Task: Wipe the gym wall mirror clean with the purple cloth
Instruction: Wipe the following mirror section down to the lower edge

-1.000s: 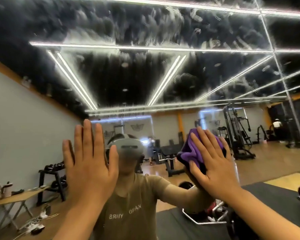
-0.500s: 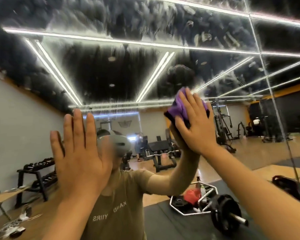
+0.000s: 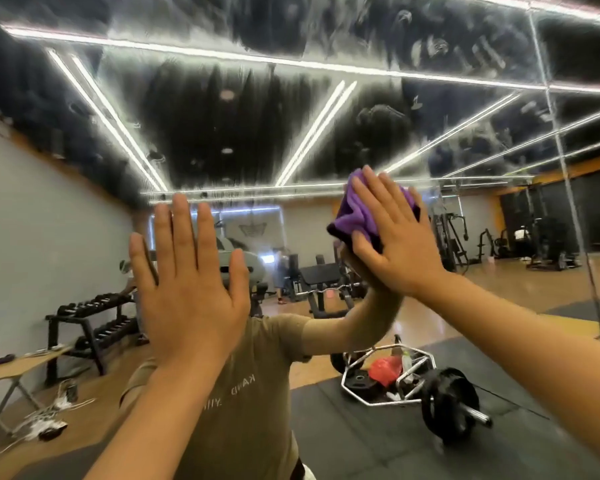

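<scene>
The gym wall mirror [image 3: 222, 140] fills the whole view, its upper part smeared with wet streaks. My right hand [image 3: 392, 237] presses the bunched purple cloth [image 3: 355, 213] flat against the glass at centre right, fingers straight and spread over it. My left hand [image 3: 187, 289] lies flat on the mirror at lower centre left, fingers straight and pointing up, holding nothing. Both forearms reach up from the bottom of the view. My reflection in a tan shirt shows behind the hands.
The mirror reflects the gym: a dumbbell rack [image 3: 94, 323] and folding table [image 3: 18, 368] at left, a hex bar with plates [image 3: 388, 375] on black mats, weight machines [image 3: 451, 244] at right. A vertical mirror seam [image 3: 565, 174] runs down the right side.
My right hand has slid the cloth up the glass from beside the reflected shoulder to the base of the streaked zone. The left hand stays flat on the mirror.
</scene>
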`<state>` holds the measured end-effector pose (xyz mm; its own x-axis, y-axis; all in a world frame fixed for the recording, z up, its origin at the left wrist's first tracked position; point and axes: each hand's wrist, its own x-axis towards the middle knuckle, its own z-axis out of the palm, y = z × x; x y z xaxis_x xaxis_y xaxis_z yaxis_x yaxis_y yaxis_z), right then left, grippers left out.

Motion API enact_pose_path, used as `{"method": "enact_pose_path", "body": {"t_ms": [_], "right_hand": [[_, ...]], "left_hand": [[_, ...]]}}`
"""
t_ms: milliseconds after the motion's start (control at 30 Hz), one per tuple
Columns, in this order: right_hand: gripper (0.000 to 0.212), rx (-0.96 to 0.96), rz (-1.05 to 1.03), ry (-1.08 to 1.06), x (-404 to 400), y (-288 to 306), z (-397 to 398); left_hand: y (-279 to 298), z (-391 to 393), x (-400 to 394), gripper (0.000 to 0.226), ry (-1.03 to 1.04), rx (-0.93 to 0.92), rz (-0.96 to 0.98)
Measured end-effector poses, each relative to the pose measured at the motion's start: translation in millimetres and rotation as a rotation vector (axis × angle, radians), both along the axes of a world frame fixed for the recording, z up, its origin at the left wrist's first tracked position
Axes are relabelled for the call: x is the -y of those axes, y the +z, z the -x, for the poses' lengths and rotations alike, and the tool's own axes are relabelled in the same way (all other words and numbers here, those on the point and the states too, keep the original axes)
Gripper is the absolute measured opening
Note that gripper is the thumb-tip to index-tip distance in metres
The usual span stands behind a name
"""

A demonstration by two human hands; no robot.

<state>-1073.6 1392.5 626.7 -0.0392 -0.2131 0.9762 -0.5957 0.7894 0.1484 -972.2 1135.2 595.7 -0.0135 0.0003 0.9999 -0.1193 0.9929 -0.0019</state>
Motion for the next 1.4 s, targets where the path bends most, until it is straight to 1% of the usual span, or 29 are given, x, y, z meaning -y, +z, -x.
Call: {"method": "enact_pose_path", "body": {"t_ms": [67,133,167,233,300,333,400,500,533,600,733,800,867,900,933,1000,1067,1133,1167,1200,1267,1333,1400], "right_hand": [[0.070,0.007,0.041,-0.007,5.8,50.3,-2.7],[0.070,0.040,0.110,0.010,9.4,87.9,-5.8],[0.069,0.053,0.150,0.027,12.5,98.3,-7.0],[0.068,0.053,0.211,0.059,22.3,98.3,-9.0],[0.068,0.017,0.208,0.080,31.9,70.5,-11.9],[0.068,-0.011,0.173,0.087,35.9,47.7,-14.3],[0.067,-0.072,0.060,0.101,39.4,-11.4,-18.3],[0.070,-0.181,-0.148,0.041,31.3,-95.1,-16.8],[0.070,-0.194,-0.212,0.024,26.6,-111.9,-14.3],[0.071,-0.205,-0.303,0.015,17.1,-119.7,-9.8],[0.070,-0.258,-0.502,-0.005,9.1,-81.5,-8.3],[0.066,-0.295,-0.597,-0.012,9.1,-46.6,-7.4],[0.065,-0.285,-0.639,-0.016,12.2,-0.6,-7.6],[0.065,-0.262,-0.609,-0.024,15.5,24.0,-8.8],[0.065,-0.227,-0.534,-0.031,19.4,48.1,-11.2],[0.065,-0.135,-0.295,-0.028,26.3,87.3,-16.9],[0.067,-0.048,-0.045,-0.022,39.9,102.8,-22.4],[0.068,-0.007,0.107,0.028,66.0,88.8,-30.3],[0.067,-0.016,0.118,0.062,78.4,70.3,-35.6],[0.066,-0.050,0.074,0.085,88.5,46.6,-40.2],[0.067,-0.126,-0.119,0.098,99.5,-12.4,-48.1],[0.070,-0.198,-0.340,0.055,94.9,-70.8,-49.9],[0.069,-0.251,-0.585,-0.002,82.0,-110.2,-48.0]], "left_hand": [[-0.5,1.2,0.0,0.068,0.004,-0.003,0.000],[-1.5,1.8,0.0,0.068,0.003,-0.006,0.005],[-1.6,1.5,0.1,0.068,0.000,-0.007,0.007],[-1.0,1.1,0.4,0.068,-0.004,-0.010,0.009],[-1.2,1.5,0.5,0.068,-0.002,-0.010,0.006],[-1.4,1.9,0.5,0.068,-0.001,-0.011,0.004],[-1.8,1.9,1.1,0.068,-0.003,-0.006,0.001],[-0.3,1.3,1.0,0.068,-0.017,0.008,0.000],[0.2,0.5,1.2,0.068,-0.023,0.016,-0.001],[1.2,-1.7,3.6,0.068,-0.048,0.034,0.003],[2.6,-9.9,19.0,0.065,-0.088,0.043,0.100],[2.9,-15.0,29.0,0.064,-0.107,0.052,0.166],[2.5,-18.0,37.6,0.064,-0.133,0.072,0.212],[1.3,-19.1,41.3,0.063,-0.145,0.085,0.228],[0.3,-20.3,44.6,0.062,-0.151,0.091,0.245],[-2.2,-23.5,51.2,0.060,-0.152,0.092,0.277],[-4.3,-26.1,56.8,0.059,-0.154,0.086,0.293],[-5.5,-27.5,60.2,0.058,-0.147,0.075,0.294],[-7.1,-27.7,60.4,0.058,-0.151,0.074,0.288],[-8.9,-28.0,60.4,0.058,-0.160,0.071,0.274],[-13.7,-29.5,62.8,0.058,-0.184,0.066,0.241],[-19.8,-32.2,69.1,0.058,-0.195,0.062,0.218],[-25.6,-34.6,75.9,0.059,-0.185,0.082,0.213]]}}
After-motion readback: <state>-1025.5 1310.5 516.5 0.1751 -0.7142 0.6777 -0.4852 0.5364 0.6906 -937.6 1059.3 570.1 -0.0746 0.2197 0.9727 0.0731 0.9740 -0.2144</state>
